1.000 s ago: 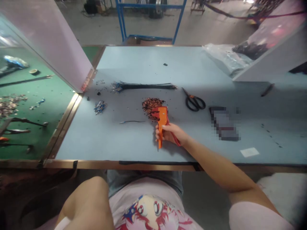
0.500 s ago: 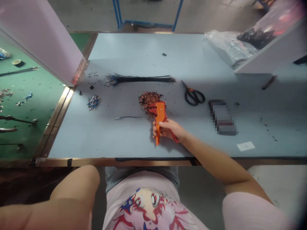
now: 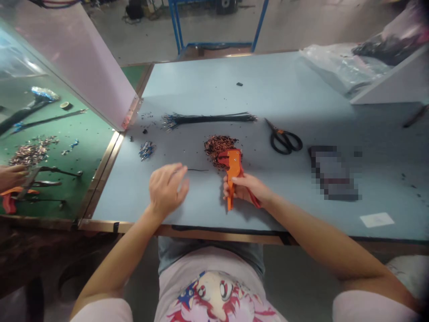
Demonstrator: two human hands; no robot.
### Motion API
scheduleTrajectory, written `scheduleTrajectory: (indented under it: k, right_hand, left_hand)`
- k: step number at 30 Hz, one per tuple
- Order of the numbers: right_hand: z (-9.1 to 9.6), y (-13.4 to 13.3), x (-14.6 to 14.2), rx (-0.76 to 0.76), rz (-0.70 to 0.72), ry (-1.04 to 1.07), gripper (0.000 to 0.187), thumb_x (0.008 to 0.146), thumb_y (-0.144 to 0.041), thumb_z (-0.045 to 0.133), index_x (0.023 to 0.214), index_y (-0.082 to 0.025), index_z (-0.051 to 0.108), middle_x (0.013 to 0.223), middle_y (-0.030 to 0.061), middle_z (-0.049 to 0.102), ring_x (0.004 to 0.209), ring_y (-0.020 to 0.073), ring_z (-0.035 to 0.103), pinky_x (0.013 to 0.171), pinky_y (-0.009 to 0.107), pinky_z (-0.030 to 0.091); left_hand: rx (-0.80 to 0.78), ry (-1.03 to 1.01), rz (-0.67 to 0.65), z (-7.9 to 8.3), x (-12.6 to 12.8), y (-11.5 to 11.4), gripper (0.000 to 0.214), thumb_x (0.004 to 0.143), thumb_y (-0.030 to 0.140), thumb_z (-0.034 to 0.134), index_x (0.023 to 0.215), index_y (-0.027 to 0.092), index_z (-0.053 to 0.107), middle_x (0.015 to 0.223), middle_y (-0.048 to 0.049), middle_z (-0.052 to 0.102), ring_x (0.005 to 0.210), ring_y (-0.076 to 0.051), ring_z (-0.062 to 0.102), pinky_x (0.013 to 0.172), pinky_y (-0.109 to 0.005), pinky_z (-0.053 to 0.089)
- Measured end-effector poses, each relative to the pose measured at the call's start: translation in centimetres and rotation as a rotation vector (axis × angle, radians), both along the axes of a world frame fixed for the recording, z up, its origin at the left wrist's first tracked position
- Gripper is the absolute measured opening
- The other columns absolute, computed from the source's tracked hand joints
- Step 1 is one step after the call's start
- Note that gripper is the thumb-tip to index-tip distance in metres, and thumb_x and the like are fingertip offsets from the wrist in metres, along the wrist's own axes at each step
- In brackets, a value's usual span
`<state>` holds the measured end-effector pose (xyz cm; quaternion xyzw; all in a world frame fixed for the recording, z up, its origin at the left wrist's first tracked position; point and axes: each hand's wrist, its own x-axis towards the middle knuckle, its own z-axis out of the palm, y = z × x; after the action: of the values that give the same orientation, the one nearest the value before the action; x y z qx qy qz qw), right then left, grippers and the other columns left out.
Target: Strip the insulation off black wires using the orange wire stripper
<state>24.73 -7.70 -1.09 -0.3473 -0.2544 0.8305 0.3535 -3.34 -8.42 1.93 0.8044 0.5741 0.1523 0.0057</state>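
My right hand (image 3: 246,188) is wrapped round an orange and red wire stripper (image 3: 234,163), whose jaws lie over a pile of copper-coloured scraps (image 3: 219,145). My left hand (image 3: 167,188) is over the table with its fingers apart, nothing seen in it. A single thin black wire (image 3: 200,170) lies right by its fingertips, its left end partly hidden behind the hand. Beyond both hands a bundle of black wires (image 3: 214,118) lies crosswise, blue and metal ends to the left. A small heap of blue-and-silver terminals (image 3: 146,150) is left of the scraps.
Black-handled scissors (image 3: 284,141) lie right of the scraps, then a blurred-out dark object (image 3: 335,172) and a white paper slip (image 3: 377,219). A pale panel (image 3: 94,67) rises at left. Another person's hand (image 3: 12,176) is at the green table (image 3: 90,179). Plastic bags (image 3: 342,67) sit back right.
My left hand has come into view over the table beside the single wire. My right hand still holds the wire stripper over the scraps. The view has shifted, showing more of the green table.
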Motion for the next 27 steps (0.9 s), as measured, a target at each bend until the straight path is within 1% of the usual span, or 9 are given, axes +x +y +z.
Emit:
scheduleTrajectory:
  k: [2,4,8,10,12,16,20,23,27]
  right_hand:
    - [0.0,0.0,0.0,-0.001,-0.003,-0.003,0.030,0.075,-0.031,0.077,0.094,-0.014,0.060,0.079,0.0044,0.069,0.069,0.0191,0.069,0.073,0.040,0.059]
    - [-0.1,0.0,0.0,-0.004,-0.002,-0.007,0.029,0.076,-0.030,0.076,0.094,-0.015,0.060,0.079,0.0042,0.069,0.069,0.0186,0.069,0.073,0.040,0.059]
    - [-0.3,-0.1,-0.1,-0.008,-0.018,-0.013,0.026,0.077,-0.028,0.075,0.094,-0.015,0.060,0.078,0.0044,0.069,0.069,0.0182,0.069,0.072,0.039,0.059]
    - [-0.3,-0.1,-0.1,-0.014,-0.039,-0.024,0.026,0.076,-0.028,0.075,0.092,-0.015,0.060,0.077,0.0047,0.070,0.067,0.0182,0.069,0.069,0.038,0.059]
    - [-0.2,0.0,-0.2,-0.015,-0.042,-0.037,0.027,0.074,-0.028,0.077,0.091,-0.015,0.060,0.076,0.0048,0.070,0.066,0.0187,0.070,0.067,0.037,0.059]
    - [0.2,0.0,-0.3,0.003,-0.015,-0.036,0.029,0.073,-0.029,0.079,0.089,-0.015,0.059,0.075,0.0039,0.070,0.065,0.0197,0.071,0.066,0.036,0.059]
    - [0.3,0.0,-0.4,0.004,-0.020,-0.009,0.027,0.075,-0.027,0.078,0.089,-0.015,0.059,0.074,0.0039,0.070,0.064,0.0189,0.070,0.066,0.035,0.058]
    - [0.2,0.1,-0.4,-0.005,-0.020,0.004,0.026,0.075,-0.026,0.077,0.088,-0.014,0.058,0.073,0.0043,0.070,0.064,0.0188,0.071,0.065,0.034,0.059]
    - [0.2,0.2,-0.3,-0.014,-0.028,0.008,0.027,0.073,-0.027,0.078,0.086,-0.014,0.059,0.072,0.0039,0.070,0.063,0.0187,0.071,0.061,0.031,0.058]
  left_hand:
    - [-0.042,0.017,0.110,-1.1,0.6,3.2,0.048,0.095,0.045,0.039,0.128,0.015,0.059,0.135,-0.0159,0.058,0.131,-0.032,0.048,0.109,-0.049,0.036]
    - [-0.141,0.067,0.146,-2.1,1.2,5.2,0.058,0.096,0.047,0.038,0.137,0.008,0.050,0.148,-0.0191,0.045,0.139,-0.037,0.038,0.112,-0.053,0.032]
    - [-0.172,0.118,0.015,-2.7,3.2,6.6,0.063,0.097,0.051,0.036,0.141,0.007,0.046,0.152,-0.0153,0.041,0.146,-0.034,0.025,0.119,-0.055,0.021]
    - [-0.179,0.093,-0.069,-2.4,4.2,7.1,0.060,0.097,0.051,0.036,0.140,0.010,0.048,0.150,-0.0128,0.045,0.146,-0.032,0.029,0.119,-0.052,0.022]
    - [-0.163,0.051,-0.099,-1.9,4.8,7.7,0.057,0.098,0.049,0.036,0.138,0.012,0.050,0.148,-0.0119,0.048,0.143,-0.029,0.035,0.118,-0.048,0.028]
    - [-0.094,0.011,-0.069,-0.9,4.1,7.8,0.051,0.099,0.041,0.036,0.137,0.011,0.051,0.140,-0.0148,0.054,0.129,-0.028,0.050,0.109,-0.044,0.040]
    - [-0.109,0.075,-0.226,-1.3,2.4,6.4,0.036,0.093,0.039,0.053,0.122,0.022,0.065,0.125,-0.0078,0.064,0.116,-0.024,0.057,0.101,-0.038,0.046]
    - [-0.094,0.134,-0.270,-2.0,2.1,5.8,0.030,0.097,0.037,0.047,0.108,0.022,0.070,0.119,-0.0077,0.066,0.111,-0.023,0.058,0.098,-0.038,0.046]
    - [-0.105,0.248,-0.302,-1.9,3.4,6.3,0.031,0.097,0.027,0.043,0.092,0.016,0.071,0.101,-0.0108,0.068,0.097,-0.025,0.061,0.083,-0.037,0.048]
